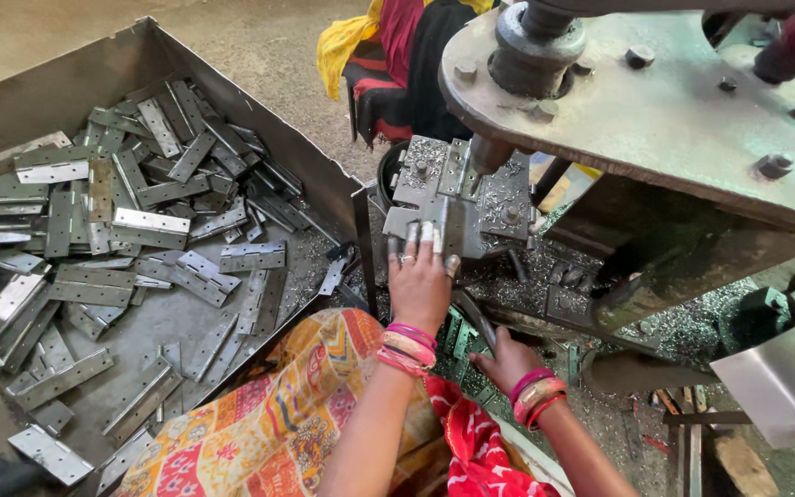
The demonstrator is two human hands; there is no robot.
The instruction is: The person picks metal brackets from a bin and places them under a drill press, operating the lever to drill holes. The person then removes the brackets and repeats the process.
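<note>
Grey steel is lying everywhere here. The left hand (420, 281) is reaching forward toward twelve o'clock, its fingers (411, 236) spread narrow and pressing flat on a metal plate (453, 221) that is sitting on the press fixture (457, 189), directly under the drill spindle (488, 155). The plate is lying flat at the centre of the view, touching the fingertips, with metal shavings (526, 285) scattering around the fixture base. The right hand (508, 359) is resting lower, at about five o'clock from the left hand, its fingers curling around a dark lever handle (473, 317); the grip looks closed on it, though the palm side is hidden. Both wrists are wearing pink and gold bangles (409, 345). At nine o'clock a large sheet-metal bin (75, 83) is holding a loose pile of flat hinges (140, 225), lying crossed over one another. The heavy green machine head (655, 101) is hanging over the fixture at one o'clock. Patterned orange and red cloth (278, 414) is covering the person's lap at six o'clock.
</note>
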